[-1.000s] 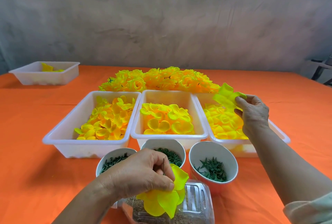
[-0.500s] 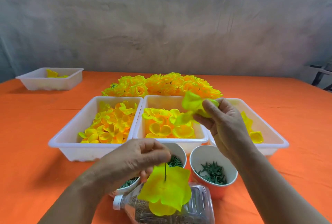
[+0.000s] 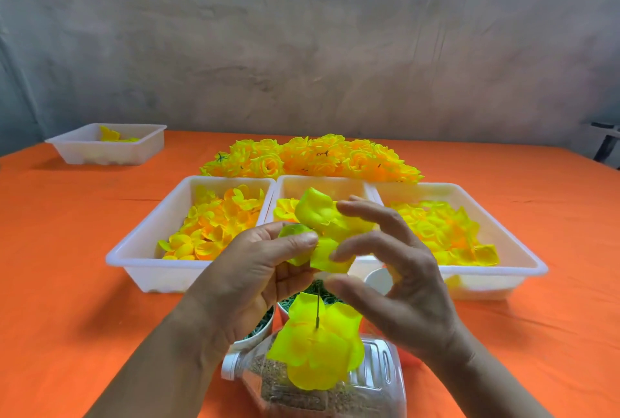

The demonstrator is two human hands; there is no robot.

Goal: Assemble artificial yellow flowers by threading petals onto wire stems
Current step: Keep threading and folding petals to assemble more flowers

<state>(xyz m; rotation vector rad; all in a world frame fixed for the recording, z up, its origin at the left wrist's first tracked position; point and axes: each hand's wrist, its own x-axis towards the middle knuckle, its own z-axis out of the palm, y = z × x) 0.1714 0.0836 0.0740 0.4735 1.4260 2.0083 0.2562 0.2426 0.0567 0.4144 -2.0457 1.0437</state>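
Note:
A thin wire stem (image 3: 317, 310) stands upright from a clear plastic bottle (image 3: 379, 380) lying on its side at the near edge. Wide yellow-green petals (image 3: 318, 347) sit threaded low on the wire. Above it, my left hand (image 3: 245, 276) pinches a bunch of loose yellow petals (image 3: 322, 219) between thumb and fingers. My right hand (image 3: 399, 280) meets it from the right, index finger over the bunch and middle finger in front, fingers spread. Neither hand touches the wire.
Three white trays of yellow petals stand side by side: left tray (image 3: 141, 249), middle tray (image 3: 322, 180), right tray (image 3: 533, 266). Behind them lies a pile of finished yellow flowers (image 3: 312, 155). Small bowls (image 3: 260, 327) of green parts sit under my hands. Another tray (image 3: 100, 152) stands far left.
My right hand brought the petals from the right tray toward the middle. My left hand let go of the petals on the wire and rose to grip the new bunch.

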